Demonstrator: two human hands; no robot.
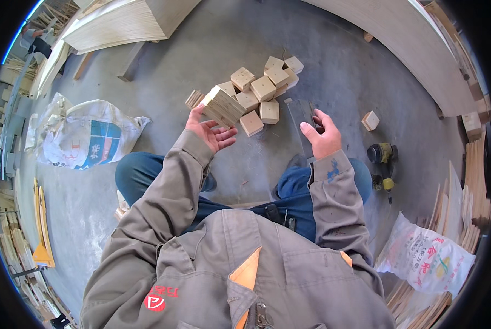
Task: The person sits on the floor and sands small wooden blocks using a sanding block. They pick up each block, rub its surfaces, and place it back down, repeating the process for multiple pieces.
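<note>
The left hand [211, 134] has hold of a layered wooden block [223, 108], thumb at its near left edge and fingers spread beneath its lower side. The block sits tilted in front of the person, left of centre. The right hand [323, 136] is curled around a dark flat piece [299, 118], thumb and fingers on opposite sides; its exact kind cannot be determined.

Risk, in judgement: the left fingers look loosely placed, so a slip or knock could drop the block towards the feet. If the dark piece has a sharp edge, which cannot be confirmed, bringing it across could cut the left fingers.

Just beyond the left hand lies a loose pile of wooden blocks [263, 89], some resting on others; a bump could topple the upper ones. A lone block [370, 120] lies apart to the right, near a yellow-and-black power tool [381, 153], on which a foot could catch.

Further out are a white sack [73, 140] to the left, a second white sack [429, 255] at lower right, and stacked panels [119, 27] at upper left.
</note>
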